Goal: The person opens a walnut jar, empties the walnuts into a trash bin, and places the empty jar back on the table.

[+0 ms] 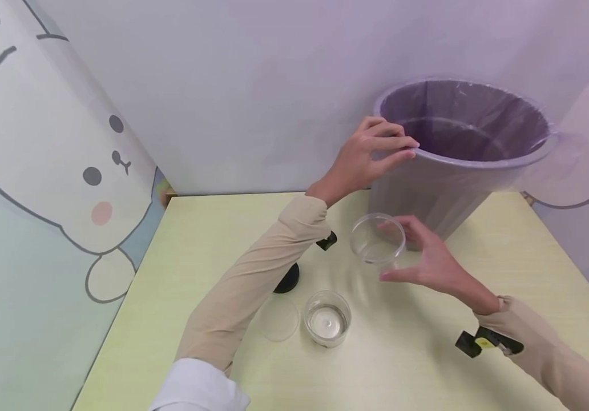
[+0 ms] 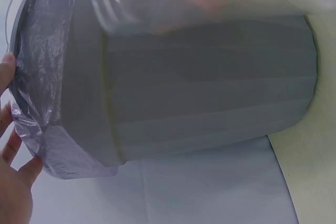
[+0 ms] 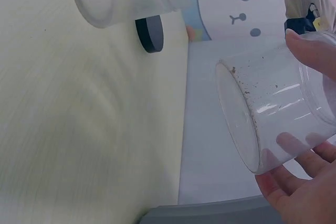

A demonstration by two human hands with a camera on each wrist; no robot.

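Note:
My left hand (image 1: 363,154) grips the near-left rim of a grey trash bin (image 1: 428,194), its fingertips on the plastic liner (image 2: 44,51). Below it, my right hand (image 1: 428,260) holds a clear plastic jar (image 1: 378,240) above the table, thumb and fingers around its sides. Small brown specks cling to the jar's wall near one end in the right wrist view. On the table stands a second clear container (image 1: 327,319), and beside it lies a clear round disc (image 1: 279,318). A black round object (image 1: 288,278) is partly hidden behind my left forearm.
The pale yellow table (image 1: 207,240) meets a plain light wall (image 1: 222,114) at the back. Cartoon-printed panels (image 1: 58,171) flank it on both sides. The tall bin occupies the table's back right. A black wrist mount (image 1: 484,342) sticks out from my right sleeve.

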